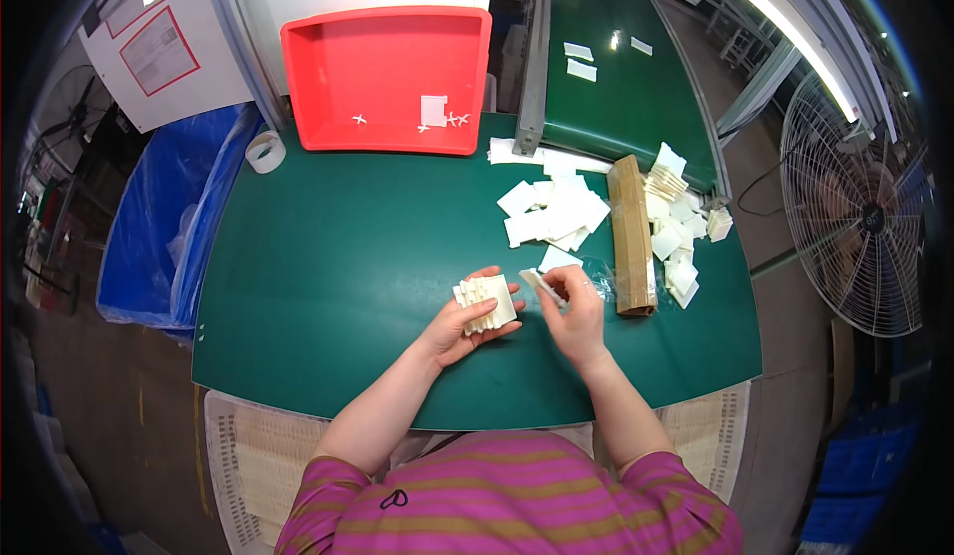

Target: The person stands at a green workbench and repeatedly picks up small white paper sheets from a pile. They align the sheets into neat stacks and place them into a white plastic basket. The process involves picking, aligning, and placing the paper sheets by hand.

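Observation:
My left hand (pixel 465 324) lies palm up on the green table (pixel 328 257) and holds a fanned stack of white square plastic pieces (pixel 488 303). My right hand (pixel 576 309) is just to its right, pinching a single white piece (pixel 540 284) between thumb and fingers. A loose pile of the same white pieces (pixel 555 212) lies beyond the hands, and more of them (pixel 681 227) are heaped to the right of a long cardboard strip (pixel 630 232).
A red tray (pixel 388 78) with a few small white parts stands at the back. A roll of tape (pixel 265 151) sits at its left. A green conveyor (pixel 621 68) carries several white pieces. Blue plastic sheeting (pixel 164 227) hangs left; a fan (pixel 855 207) stands right.

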A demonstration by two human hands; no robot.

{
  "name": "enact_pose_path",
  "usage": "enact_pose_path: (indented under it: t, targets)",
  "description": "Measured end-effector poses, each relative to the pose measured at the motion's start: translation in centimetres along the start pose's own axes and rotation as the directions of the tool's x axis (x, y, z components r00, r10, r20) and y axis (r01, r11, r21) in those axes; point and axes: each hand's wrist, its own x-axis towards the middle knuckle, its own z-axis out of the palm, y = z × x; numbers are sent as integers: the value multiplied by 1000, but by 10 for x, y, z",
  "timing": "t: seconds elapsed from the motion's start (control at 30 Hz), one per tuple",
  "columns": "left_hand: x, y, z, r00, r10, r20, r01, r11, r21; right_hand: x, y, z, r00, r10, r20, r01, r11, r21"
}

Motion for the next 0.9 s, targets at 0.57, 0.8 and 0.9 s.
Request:
enact_pose_path:
  t: [0.57, 0.8, 0.9]
  targets:
    - [0, -1, -5, 998, -58, -31, 59, 997, 53, 3, -23, 7, 937, -254, 238, 281, 956, -88]
    - [2, -3, -8, 999, -47, -27, 47, 999, 12, 1, -17, 9, 965, -117, 233, 102, 992, 76]
    - [2, -3, -9, 998, -47, -34, 48, 999, 22, 0, -11, 10, 957, -156, 245, 135, 986, 100]
